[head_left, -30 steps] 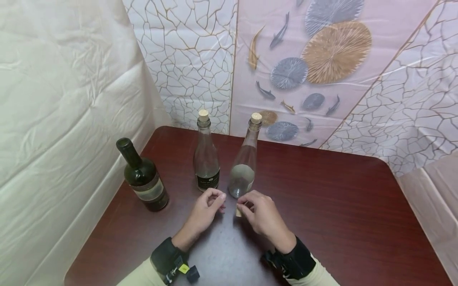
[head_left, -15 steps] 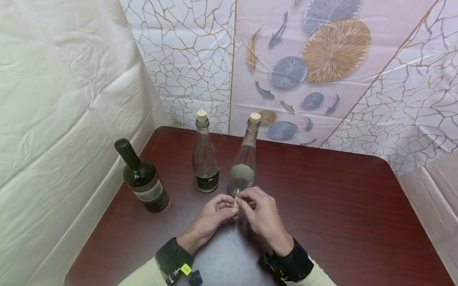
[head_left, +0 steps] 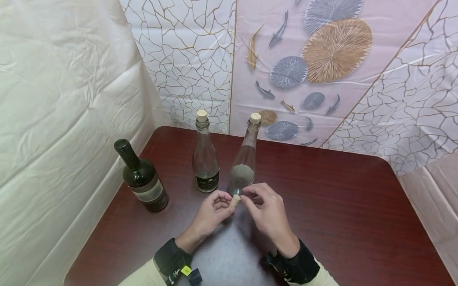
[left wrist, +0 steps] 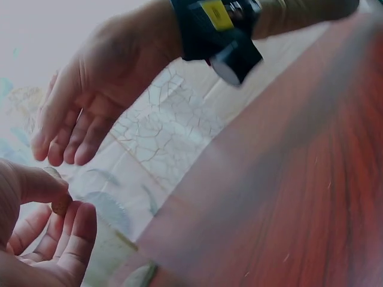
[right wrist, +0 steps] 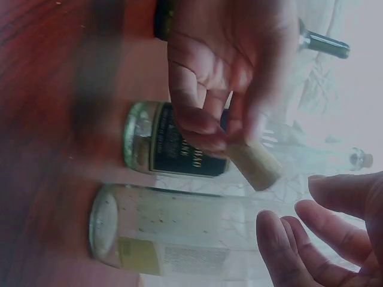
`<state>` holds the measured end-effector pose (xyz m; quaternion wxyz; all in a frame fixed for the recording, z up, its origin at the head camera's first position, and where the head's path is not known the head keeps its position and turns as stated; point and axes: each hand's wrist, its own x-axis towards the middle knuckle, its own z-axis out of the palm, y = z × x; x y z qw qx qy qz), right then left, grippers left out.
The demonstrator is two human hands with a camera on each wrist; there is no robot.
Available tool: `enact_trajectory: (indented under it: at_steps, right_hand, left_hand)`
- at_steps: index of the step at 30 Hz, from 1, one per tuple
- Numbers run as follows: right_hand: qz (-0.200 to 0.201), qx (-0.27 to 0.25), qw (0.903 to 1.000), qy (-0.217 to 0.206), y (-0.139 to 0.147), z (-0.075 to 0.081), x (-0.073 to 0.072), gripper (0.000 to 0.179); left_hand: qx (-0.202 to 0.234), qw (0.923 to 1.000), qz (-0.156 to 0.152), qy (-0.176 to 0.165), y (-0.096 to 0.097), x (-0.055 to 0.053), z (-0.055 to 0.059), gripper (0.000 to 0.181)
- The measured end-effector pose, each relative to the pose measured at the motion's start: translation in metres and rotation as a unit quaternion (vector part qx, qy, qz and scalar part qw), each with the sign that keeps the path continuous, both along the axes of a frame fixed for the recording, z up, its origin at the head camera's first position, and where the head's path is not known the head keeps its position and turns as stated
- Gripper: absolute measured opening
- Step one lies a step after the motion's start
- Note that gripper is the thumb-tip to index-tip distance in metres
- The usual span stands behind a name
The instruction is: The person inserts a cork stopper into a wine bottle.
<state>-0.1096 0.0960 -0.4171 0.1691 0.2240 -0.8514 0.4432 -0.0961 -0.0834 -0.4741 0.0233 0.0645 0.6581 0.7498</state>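
Between thumb and fingertips my left hand (head_left: pixel 209 214) pinches a cork (head_left: pixel 235 200), low in front of the bottles. In the right wrist view the cork (right wrist: pixel 257 166) sticks out of the left fingers at a slant. My right hand (head_left: pixel 270 216) is close beside it, thumb and fingers parted and holding nothing. Just behind the hands stand two clear glass bottles, one with a black label (head_left: pixel 207 182) and one with a pale round label (head_left: pixel 242 174). Each has a cork in its mouth. A dark green bottle (head_left: pixel 141 174) at the left has an uncorked mouth.
The bottles stand on a dark red-brown table (head_left: pixel 322 198) with rounded back corners. A cream cloth (head_left: pixel 71 119) hangs along its left side, and a patterned sheet (head_left: pixel 193 51) hangs behind it.
The left hand has come right to the cork that the right fingers pinched, and now grips it. The right fingers have let go and drawn slightly away. The bottles stand where they were.
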Motion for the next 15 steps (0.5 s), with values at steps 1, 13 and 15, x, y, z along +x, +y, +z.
enact_trajectory:
  at_steps: [1,13,15]
  right_hand:
    - [-0.002,-0.004,1.0,-0.004,0.001,0.002,0.0,0.017]
    - [0.051,-0.096,0.9826,-0.15,0.0,0.002,0.001,0.029]
    - [0.058,-0.114,0.9777,-0.166,-0.002,0.002,0.002,0.031]
  left_hand:
    - [-0.015,0.9996,0.008,0.021,-0.001,-0.001,0.0,0.033]
    - [-0.28,0.8951,0.11,0.329,-0.011,-0.002,0.006,0.027]
    - [-0.315,0.8676,0.122,0.365,-0.012,-0.001,0.009,0.027]
